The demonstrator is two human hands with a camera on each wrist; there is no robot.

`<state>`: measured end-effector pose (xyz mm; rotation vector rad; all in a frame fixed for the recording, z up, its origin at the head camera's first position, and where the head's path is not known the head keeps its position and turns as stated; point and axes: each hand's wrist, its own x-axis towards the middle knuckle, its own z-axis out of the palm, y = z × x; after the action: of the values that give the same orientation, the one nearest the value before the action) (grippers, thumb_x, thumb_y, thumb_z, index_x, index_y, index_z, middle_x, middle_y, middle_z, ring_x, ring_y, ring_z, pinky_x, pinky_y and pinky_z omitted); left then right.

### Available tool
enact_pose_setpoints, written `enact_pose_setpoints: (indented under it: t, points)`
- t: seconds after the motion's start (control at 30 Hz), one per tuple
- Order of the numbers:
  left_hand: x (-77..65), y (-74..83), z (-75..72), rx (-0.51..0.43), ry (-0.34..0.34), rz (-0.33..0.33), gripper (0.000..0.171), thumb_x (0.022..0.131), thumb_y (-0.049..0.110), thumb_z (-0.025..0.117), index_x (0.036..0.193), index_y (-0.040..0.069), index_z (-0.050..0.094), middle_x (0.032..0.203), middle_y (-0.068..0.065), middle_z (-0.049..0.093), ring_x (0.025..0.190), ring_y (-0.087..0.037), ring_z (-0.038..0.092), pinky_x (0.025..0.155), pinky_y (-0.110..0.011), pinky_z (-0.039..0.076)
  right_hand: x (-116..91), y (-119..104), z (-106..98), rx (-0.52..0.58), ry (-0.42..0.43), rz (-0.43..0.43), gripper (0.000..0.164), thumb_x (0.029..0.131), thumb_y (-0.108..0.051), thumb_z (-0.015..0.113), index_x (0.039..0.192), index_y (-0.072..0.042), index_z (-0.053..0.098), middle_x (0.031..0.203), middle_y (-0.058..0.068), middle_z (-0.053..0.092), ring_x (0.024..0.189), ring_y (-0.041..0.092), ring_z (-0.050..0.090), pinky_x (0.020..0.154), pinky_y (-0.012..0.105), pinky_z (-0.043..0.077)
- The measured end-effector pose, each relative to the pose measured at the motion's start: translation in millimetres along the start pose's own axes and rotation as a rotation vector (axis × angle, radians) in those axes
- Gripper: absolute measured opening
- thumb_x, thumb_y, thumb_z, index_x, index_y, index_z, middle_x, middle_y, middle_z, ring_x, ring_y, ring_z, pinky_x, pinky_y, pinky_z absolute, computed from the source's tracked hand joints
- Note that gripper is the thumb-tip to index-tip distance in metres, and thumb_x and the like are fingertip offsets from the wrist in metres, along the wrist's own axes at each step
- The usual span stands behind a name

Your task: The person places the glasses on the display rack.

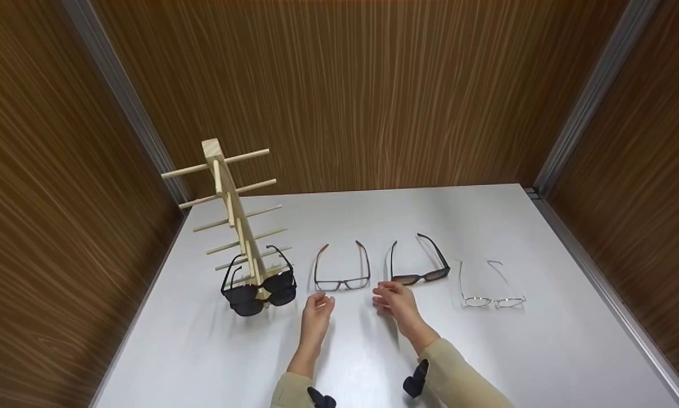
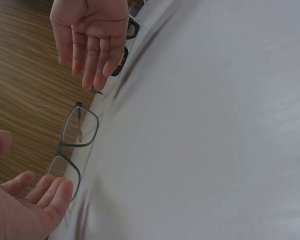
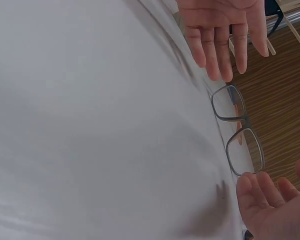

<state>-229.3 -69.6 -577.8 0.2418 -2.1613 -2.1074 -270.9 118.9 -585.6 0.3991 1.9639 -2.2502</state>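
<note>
A pair of eyeglasses with a grey frame and reddish temple ends (image 1: 357, 283) lies unfolded on the white table, its temples pointing away. My left hand (image 1: 315, 320) hovers just in front of its left side, fingers loosely extended and holding nothing. On the other side, my right hand (image 1: 397, 306) is held palm inward, also empty, near the glasses' right side and the black sunglasses with brown lenses (image 1: 436, 275). Both wrist views show the grey eyeglasses (image 2: 80, 127) between the two hands. Contact between the left fingertips and the frame cannot be told.
To the left stands a wooden display rack (image 1: 238, 218) with pegs on both sides. Black sunglasses (image 1: 249, 293) hang on its lowest pegs, one pair above another. Thin silver-framed eyeglasses (image 1: 509, 302) lie at the right. Wood-grain panels (image 1: 373, 96) enclose the table.
</note>
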Motion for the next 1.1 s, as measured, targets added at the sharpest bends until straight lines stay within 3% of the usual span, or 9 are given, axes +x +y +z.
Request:
enact_pose_setpoints:
  t: [0.17, 0.27, 0.37, 0.5, 0.7, 0.97, 1.1]
  points:
    - [13.1, -29.7, 8.2, -0.071, 0.072, 0.049, 0.054, 0.090, 0.025, 0.060, 0.126, -0.009, 0.037, 0.113, -0.028, 0.048, 0.105, -0.040, 0.051, 0.088, -0.046, 0.043, 5.5, 5.7, 1.7, 0.023, 0.015, 0.020, 0.037, 0.089, -0.007, 0.058, 0.120, 0.010, 0.050, 0.107, 0.022, 0.062, 0.081, 0.022, 0.064, 0.065, 0.032, 0.053]
    - [15.6, -35.3, 12.6, -0.094, 0.098, 0.045, 0.059, 0.090, 0.031, 0.059, 0.127, -0.007, 0.033, 0.114, -0.030, 0.046, 0.108, -0.042, 0.049, 0.089, -0.047, 0.042, 8.9, 7.7, 3.2, 0.040, 0.023, 0.025, 0.038, 0.088, -0.006, 0.060, 0.120, 0.010, 0.050, 0.106, 0.022, 0.062, 0.079, 0.019, 0.063, 0.064, 0.030, 0.053]
    - [17.7, -32.6, 15.3, -0.115, 0.128, -0.002, 0.056, 0.091, 0.024, 0.056, 0.129, -0.008, 0.030, 0.119, -0.033, 0.043, 0.112, -0.044, 0.046, 0.093, -0.048, 0.040, 11.1, 8.3, 5.2, 0.041, 0.019, 0.025, 0.039, 0.088, -0.006, 0.059, 0.122, 0.011, 0.048, 0.106, 0.022, 0.062, 0.079, 0.019, 0.063, 0.064, 0.029, 0.052]
    - [17.8, -17.5, 14.0, -0.139, 0.136, -0.077, 0.052, 0.092, 0.012, 0.052, 0.131, -0.013, 0.027, 0.127, -0.037, 0.036, 0.119, -0.048, 0.038, 0.099, -0.052, 0.034, 13.9, 7.4, 6.5, 0.039, 0.018, 0.037, 0.039, 0.090, -0.007, 0.057, 0.124, 0.010, 0.048, 0.111, 0.025, 0.060, 0.083, 0.020, 0.063, 0.065, 0.030, 0.053]
    - [12.0, 7.8, 9.8, -0.151, 0.132, -0.087, 0.050, 0.092, 0.007, 0.051, 0.129, -0.017, 0.026, 0.127, -0.041, 0.034, 0.119, -0.051, 0.035, 0.099, -0.054, 0.032, 18.3, 5.3, 7.7, 0.038, 0.030, 0.063, 0.042, 0.091, -0.009, 0.056, 0.128, 0.007, 0.045, 0.116, 0.026, 0.058, 0.083, 0.021, 0.064, 0.064, 0.029, 0.053]
    - [32.9, -17.1, 12.8, -0.122, 0.163, -0.069, 0.052, 0.092, 0.014, 0.053, 0.129, -0.015, 0.030, 0.126, -0.038, 0.037, 0.120, -0.047, 0.037, 0.100, -0.052, 0.032, 21.5, 2.1, 12.6, 0.045, 0.024, 0.074, 0.041, 0.091, -0.009, 0.055, 0.128, 0.006, 0.046, 0.114, 0.025, 0.059, 0.080, 0.020, 0.063, 0.062, 0.028, 0.052]
    - [39.5, -19.8, 13.0, -0.127, 0.174, -0.089, 0.053, 0.092, 0.015, 0.053, 0.130, -0.014, 0.030, 0.128, -0.036, 0.036, 0.122, -0.045, 0.035, 0.101, -0.050, 0.031, 22.3, 1.4, 17.1, 0.053, 0.010, 0.061, 0.042, 0.090, -0.008, 0.056, 0.128, 0.008, 0.045, 0.110, 0.025, 0.060, 0.076, 0.019, 0.062, 0.060, 0.028, 0.051]
